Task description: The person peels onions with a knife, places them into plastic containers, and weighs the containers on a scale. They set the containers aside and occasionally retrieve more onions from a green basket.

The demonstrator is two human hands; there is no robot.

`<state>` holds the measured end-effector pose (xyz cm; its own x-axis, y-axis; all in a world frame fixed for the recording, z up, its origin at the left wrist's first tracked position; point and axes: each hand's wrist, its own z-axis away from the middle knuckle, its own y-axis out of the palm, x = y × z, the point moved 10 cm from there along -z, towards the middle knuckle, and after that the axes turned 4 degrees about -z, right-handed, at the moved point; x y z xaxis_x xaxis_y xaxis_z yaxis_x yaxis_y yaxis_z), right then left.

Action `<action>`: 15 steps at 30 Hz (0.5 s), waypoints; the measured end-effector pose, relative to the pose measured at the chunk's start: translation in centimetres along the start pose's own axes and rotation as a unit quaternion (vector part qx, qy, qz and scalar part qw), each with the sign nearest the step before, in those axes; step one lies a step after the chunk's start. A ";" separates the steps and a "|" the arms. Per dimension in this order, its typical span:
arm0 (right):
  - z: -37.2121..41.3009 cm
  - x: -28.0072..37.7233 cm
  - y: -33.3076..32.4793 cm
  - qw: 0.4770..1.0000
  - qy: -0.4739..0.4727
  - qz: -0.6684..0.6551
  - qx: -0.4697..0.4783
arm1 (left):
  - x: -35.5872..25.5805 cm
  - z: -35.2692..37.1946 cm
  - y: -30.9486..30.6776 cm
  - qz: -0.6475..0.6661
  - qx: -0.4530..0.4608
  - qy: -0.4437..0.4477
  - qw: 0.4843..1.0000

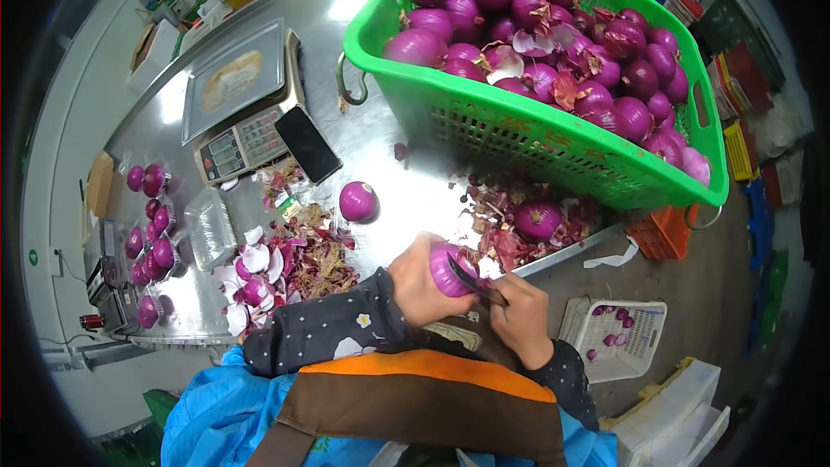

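Note:
A red onion (pixel 446 270) sits in my left hand (pixel 415 281), whose fingers wrap round its left side, near the table's front edge. My right hand (pixel 522 316) is closed on the handle of a small dark-bladed knife (pixel 467 276). The blade lies against the onion's right side. Just behind my hands, another red onion (pixel 538 220) rests among loose dry skins (pixel 497 246). A single smooth red onion (pixel 359 201) stands on the steel table (pixel 406 238) to the left of them.
A green basket (pixel 519 117) heaped with red onions fills the back right. A scale (pixel 246 112), black phone (pixel 308 144), peelings pile (pixel 303 268), clear plastic tray (pixel 210 227) and packed onions (pixel 156 255) lie left. On the floor right stands a white basket (pixel 644 355).

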<state>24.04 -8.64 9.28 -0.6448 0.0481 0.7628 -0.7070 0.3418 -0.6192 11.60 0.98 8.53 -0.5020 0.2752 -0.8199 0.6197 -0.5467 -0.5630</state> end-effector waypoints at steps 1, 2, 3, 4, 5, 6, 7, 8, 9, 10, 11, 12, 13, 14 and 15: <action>-0.2 -0.3 0.9 0.999 0.016 0.005 0.028 | -0.5 0.1 -0.1 0.014 -0.001 0.009 1.000; -0.6 0.0 0.9 0.999 0.023 0.006 0.027 | -0.9 0.2 -0.2 0.029 -0.003 0.017 0.999; -0.6 -0.1 0.9 0.999 0.026 0.007 0.026 | -0.8 0.4 -0.2 0.030 0.000 0.017 0.999; -0.6 -0.2 1.1 0.999 0.021 0.023 0.033 | -1.1 0.5 -0.3 0.015 -0.002 0.033 0.999; -0.6 -0.3 1.3 0.998 0.015 0.040 0.039 | -1.5 0.5 -0.3 0.000 -0.004 0.051 0.999; -0.6 -0.2 1.3 0.998 0.017 0.040 0.039 | -1.6 0.5 -0.3 0.000 -0.003 0.051 0.999; -0.6 0.0 1.3 0.998 0.012 0.049 0.033 | -1.8 0.6 -0.4 -0.008 -0.008 0.058 0.998; -0.5 0.3 1.3 0.998 0.007 0.057 0.027 | -2.0 0.8 -0.5 -0.016 -0.015 0.065 0.998; -0.1 -0.1 1.4 0.998 0.007 0.058 0.027 | -2.2 0.9 -0.6 -0.016 -0.015 0.065 0.998; 0.5 -1.3 1.0 0.997 0.022 0.073 -0.007 | -2.0 1.0 -0.4 0.011 0.002 0.052 0.999; 1.3 -3.0 0.6 0.995 0.033 0.089 -0.040 | -1.8 1.1 -0.2 0.039 0.016 0.038 0.998; 2.5 -7.0 0.2 0.990 0.100 0.069 -0.075 | -1.6 1.4 -0.1 0.059 0.016 0.050 0.997; 3.3 -9.3 -0.4 0.978 0.193 0.021 -0.073 | -1.6 1.2 -0.3 0.061 0.014 0.052 0.997; 3.4 -9.2 -0.9 0.978 0.186 -0.018 -0.092 | -1.6 1.2 -0.2 0.107 0.025 0.057 0.992; 3.7 -8.9 -1.3 0.976 0.182 -0.057 -0.108 | -1.6 1.4 -0.1 0.152 0.038 0.059 0.986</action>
<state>29.65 -13.00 2.63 -0.3909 0.3151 0.8648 -0.6649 0.5530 -0.5021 11.51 -0.55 10.03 -0.2235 0.1779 -0.9583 0.6811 -0.6749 -0.2841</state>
